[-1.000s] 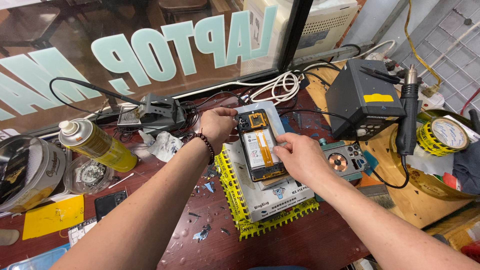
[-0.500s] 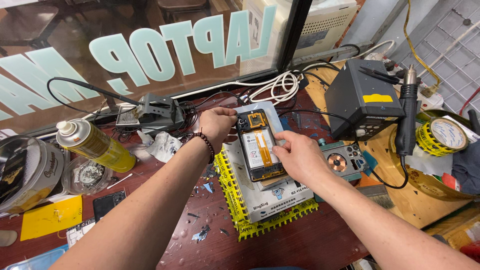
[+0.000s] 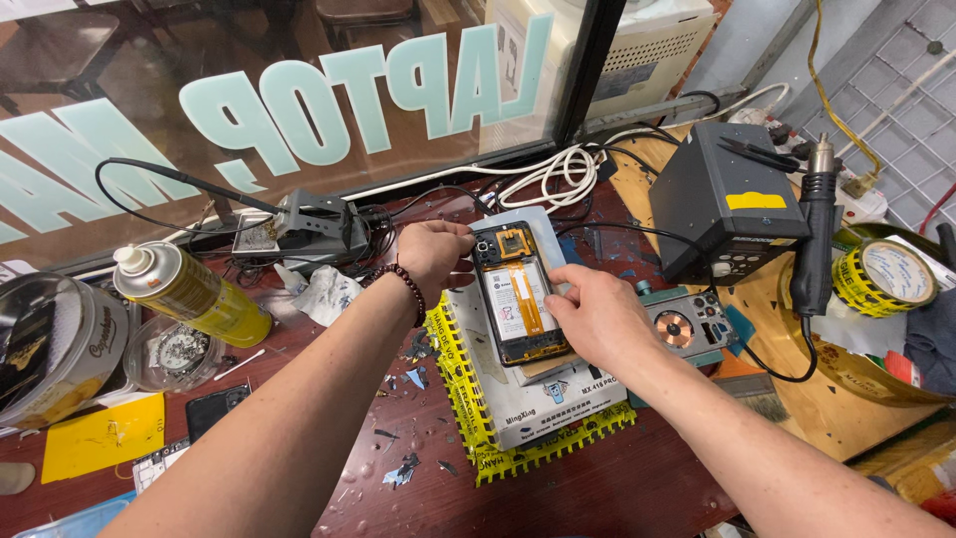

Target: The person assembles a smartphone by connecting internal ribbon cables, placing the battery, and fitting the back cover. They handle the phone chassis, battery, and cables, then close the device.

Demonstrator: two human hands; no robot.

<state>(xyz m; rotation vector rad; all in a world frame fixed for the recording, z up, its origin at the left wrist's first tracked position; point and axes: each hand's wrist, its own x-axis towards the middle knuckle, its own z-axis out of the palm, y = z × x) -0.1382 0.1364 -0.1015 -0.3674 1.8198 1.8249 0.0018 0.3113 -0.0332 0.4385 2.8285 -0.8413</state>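
Note:
An opened smartphone (image 3: 518, 294) with its back cover off lies on a white boxy pad (image 3: 543, 394), showing a battery and an orange flex cable. My left hand (image 3: 433, 249), with a dark bead bracelet on the wrist, grips the phone's top left corner. My right hand (image 3: 597, 314) rests on the phone's right edge, fingers pressing its side. A yellow comb-edged mat (image 3: 468, 399) lies under the pad.
A black hot-air station (image 3: 732, 204) with its handle (image 3: 812, 239) stands at right, next to yellow tape rolls (image 3: 886, 274). A yellow spray can (image 3: 189, 294) and round containers (image 3: 55, 344) sit at left. White and black cables (image 3: 548, 174) run along the window. Small debris litters the red table (image 3: 617, 488).
Both hands stay on the phone; my right hand has shifted slightly along its right edge. The view has barely moved.

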